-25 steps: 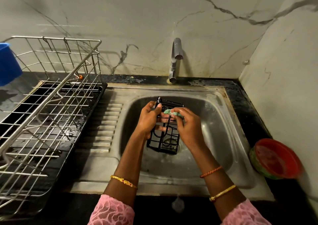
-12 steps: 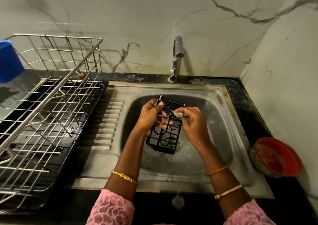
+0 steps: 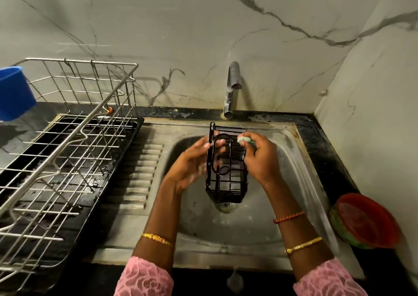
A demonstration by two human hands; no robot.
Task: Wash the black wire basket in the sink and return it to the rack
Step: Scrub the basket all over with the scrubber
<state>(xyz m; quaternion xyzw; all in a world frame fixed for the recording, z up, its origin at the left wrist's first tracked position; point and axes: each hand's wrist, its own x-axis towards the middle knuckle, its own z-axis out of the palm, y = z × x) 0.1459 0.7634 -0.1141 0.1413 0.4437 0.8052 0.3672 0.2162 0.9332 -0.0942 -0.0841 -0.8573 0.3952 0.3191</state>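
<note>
1. the sink (image 3: 300,160) takes up the middle of the view, a steel basin with a ribbed draining board on its left and the tap (image 3: 233,87) standing at its back edge. no water can be seen running from the tap.
2. the rack (image 3: 74,151), a big silver wire frame on a dark tray, sits left of the sink. a blue cup (image 3: 13,92) hangs at its far left corner.
3. the black wire basket (image 3: 226,180) is held over the basin, above the drain. compared with a second ago it has been raised and turned more upright, so its long side now runs away from the person and its open face shows.
4. the left hand (image 3: 192,164) has shifted from gripping the top edge to steadying the basket's left frame, thumb on the upper bar and fingers loosely curled around the side.
5. the right hand (image 3: 260,157) pinches a small green scrubber (image 3: 245,140), and has moved from the middle of the basket up to its top right corner.
6. judging from this, scrubbing is still going on and working round to new parts of the wire. rinsing looks not yet begun, and the return to the rack is still ahead.
7. a red bowl (image 3: 366,221) sits on the counter to the right, well apart from the work.
</note>
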